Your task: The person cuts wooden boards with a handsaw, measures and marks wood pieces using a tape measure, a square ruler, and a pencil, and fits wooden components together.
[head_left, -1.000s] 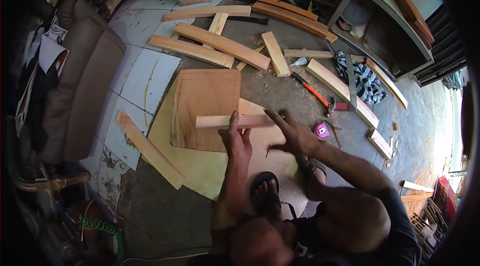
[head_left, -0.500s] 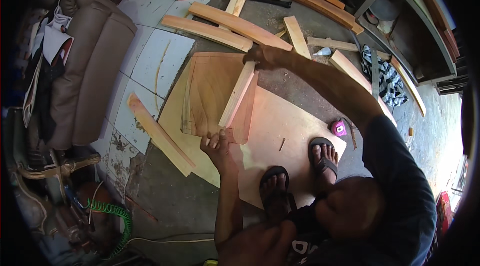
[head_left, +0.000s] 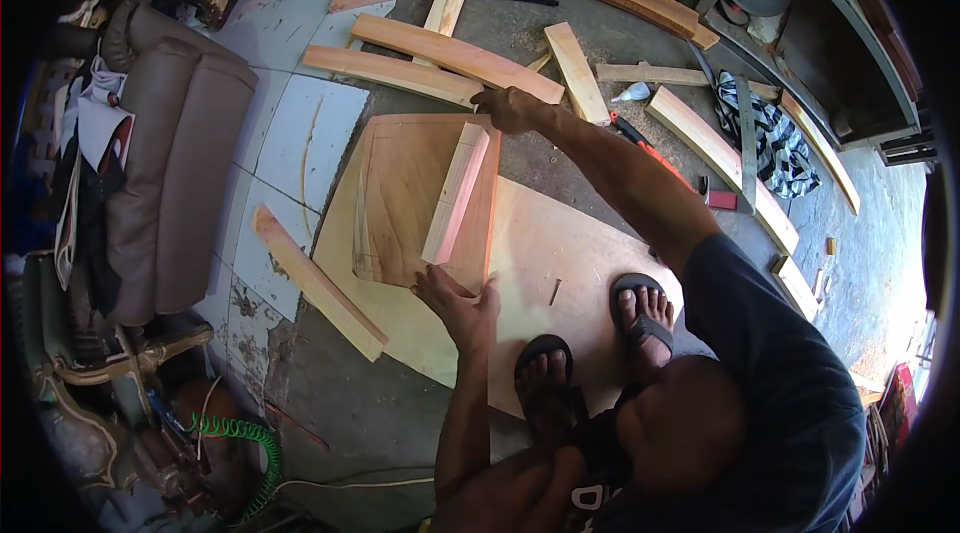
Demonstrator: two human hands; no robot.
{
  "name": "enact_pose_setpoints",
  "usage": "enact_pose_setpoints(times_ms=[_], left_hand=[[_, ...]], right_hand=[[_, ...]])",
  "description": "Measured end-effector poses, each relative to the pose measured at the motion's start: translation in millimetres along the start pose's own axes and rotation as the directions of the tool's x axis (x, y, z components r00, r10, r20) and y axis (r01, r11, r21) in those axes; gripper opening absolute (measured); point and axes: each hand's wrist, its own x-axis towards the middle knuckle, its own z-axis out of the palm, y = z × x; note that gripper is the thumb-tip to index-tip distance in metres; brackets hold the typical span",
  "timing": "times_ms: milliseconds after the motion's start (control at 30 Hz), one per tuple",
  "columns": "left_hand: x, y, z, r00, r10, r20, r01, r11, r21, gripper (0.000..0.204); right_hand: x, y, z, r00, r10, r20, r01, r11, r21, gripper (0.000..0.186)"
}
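Observation:
A pale wooden block lies lengthwise on a thin brown wooden board with rounded corners and pencil lines near its edges. Underneath is a larger light plywood sheet. At the board's near edge, by the block's lower end, is my left hand, its thumb spread away from the fingers. My right hand is at the board's far right corner, just beyond the block's top end. Its fingers are curled on the corner, and their tips are partly hidden.
Several wooden strips lie beyond the board, another to its left. A nail-like piece rests on the plywood near my sandalled feet. Past my right forearm are a red-and-black tool and a striped cloth. A brown sofa stands left.
My right hand has come off the block's top end to the board's corner. My left hand has shifted right along the near edge, with its thumb now spread. The red-and-black tool has come into view.

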Motion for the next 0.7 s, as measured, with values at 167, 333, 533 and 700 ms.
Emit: enact_pose_setpoints(times_ms=[167,333,533,700], left_hand=[[17.9,-113.4,-59.8,0.978,0.207,-0.023,-0.208,0.974,-0.093,0.081],[48.6,-107.3,-92.8,0.959,0.196,0.203,-0.185,0.980,-0.073,0.065],[62.4,-96.8,-91.3,0.930,0.368,0.019,-0.365,0.927,-0.087,0.060],[56.0,-93.7,-83.9,0.985,0.170,0.038,-0.157,0.960,-0.232,0.045]], right_hand=[[-62.2,-44.8,18.3,0.995,-0.093,-0.042,0.096,0.992,0.087,0.052],[-150.1,-57.7,17.7,0.988,0.034,-0.150,0.000,0.975,0.221,0.064],[-145.1,-71.5,27.0,0.926,-0.252,-0.283,0.293,0.950,0.113,0.079],[-128.0,-74.4,15.7,0.979,-0.166,-0.116,0.196,0.918,0.344,0.046]])
